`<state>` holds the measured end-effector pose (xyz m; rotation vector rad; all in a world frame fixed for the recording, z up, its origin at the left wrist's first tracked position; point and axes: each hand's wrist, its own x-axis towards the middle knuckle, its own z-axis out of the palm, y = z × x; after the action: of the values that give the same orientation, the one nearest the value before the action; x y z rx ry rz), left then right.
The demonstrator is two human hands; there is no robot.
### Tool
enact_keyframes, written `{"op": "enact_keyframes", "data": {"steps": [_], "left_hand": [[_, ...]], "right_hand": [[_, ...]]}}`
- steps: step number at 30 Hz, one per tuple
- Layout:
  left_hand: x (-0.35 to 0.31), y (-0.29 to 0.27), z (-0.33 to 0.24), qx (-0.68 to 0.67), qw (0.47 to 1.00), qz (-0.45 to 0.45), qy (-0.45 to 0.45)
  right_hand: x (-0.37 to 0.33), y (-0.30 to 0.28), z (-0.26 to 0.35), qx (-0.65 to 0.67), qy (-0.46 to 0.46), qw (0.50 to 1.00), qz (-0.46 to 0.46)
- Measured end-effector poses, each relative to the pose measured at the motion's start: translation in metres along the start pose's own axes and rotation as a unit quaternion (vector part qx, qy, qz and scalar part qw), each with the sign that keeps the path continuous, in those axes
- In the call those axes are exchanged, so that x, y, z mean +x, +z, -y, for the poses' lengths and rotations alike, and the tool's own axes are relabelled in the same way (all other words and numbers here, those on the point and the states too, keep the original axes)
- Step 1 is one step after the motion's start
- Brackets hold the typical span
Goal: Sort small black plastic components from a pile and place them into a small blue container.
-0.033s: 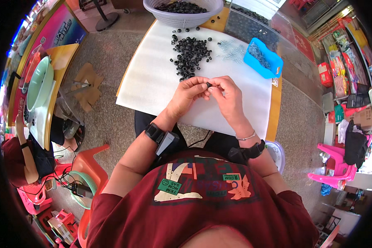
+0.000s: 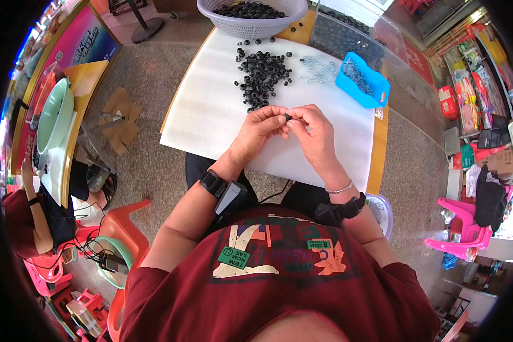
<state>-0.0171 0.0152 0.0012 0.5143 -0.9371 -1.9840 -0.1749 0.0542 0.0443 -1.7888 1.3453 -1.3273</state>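
Note:
My left hand (image 2: 264, 123) and my right hand (image 2: 312, 129) meet over the near part of the white-covered table (image 2: 202, 122). A small round black plastic part (image 2: 288, 117) is pinched between the fingertips of both hands. Whether the right fingers also hold a second small piece is too small to tell. Just beyond my left hand lies a loose pile of similar black parts (image 2: 263, 73). Small clear pieces (image 2: 319, 69) are scattered to the right of that pile. Beside them stands a blue plastic basket (image 2: 378, 98) with more clear pieces in it.
At the table's far edge stands a grey colander (image 2: 239, 25) full of black parts. A transparent bin (image 2: 347, 35) sits at the far right. To the left, another person (image 2: 25, 214) sits at a table with a green basin (image 2: 54, 114). An orange chair (image 2: 132, 225) is beside me.

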Motion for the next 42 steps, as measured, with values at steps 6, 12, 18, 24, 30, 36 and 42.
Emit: {"op": "enact_keyframes", "data": {"steps": [6,12,18,24,30,36,42], "left_hand": [[-0.002,0.003,0.001,-0.003,1.000,-0.020,0.003],[0.000,0.000,0.003,0.013,1.000,-0.010,0.004],[-0.001,0.005,-0.001,-0.005,0.999,-0.049,-0.007],[0.001,0.001,0.001,0.002,0.999,-0.034,-0.006],[0.000,0.003,0.000,-0.003,0.999,-0.030,-0.012],[0.000,0.007,-0.003,-0.010,1.000,-0.023,-0.015],[0.000,0.008,-0.001,-0.001,0.999,-0.037,-0.019]], "right_hand": [[-0.003,0.004,-0.001,-0.026,-0.020,0.999,-0.034],[-0.009,0.004,-0.011,-0.118,-0.055,0.989,-0.066],[0.006,-0.018,-0.028,-0.185,-0.126,0.974,-0.041],[0.066,-0.034,-0.088,-0.392,-0.128,0.911,-0.008],[0.062,-0.025,-0.104,-0.442,-0.077,0.893,0.032],[0.021,-0.029,-0.081,-0.438,-0.091,0.893,0.045],[-0.012,-0.031,-0.065,-0.421,-0.072,0.902,0.060]]}}
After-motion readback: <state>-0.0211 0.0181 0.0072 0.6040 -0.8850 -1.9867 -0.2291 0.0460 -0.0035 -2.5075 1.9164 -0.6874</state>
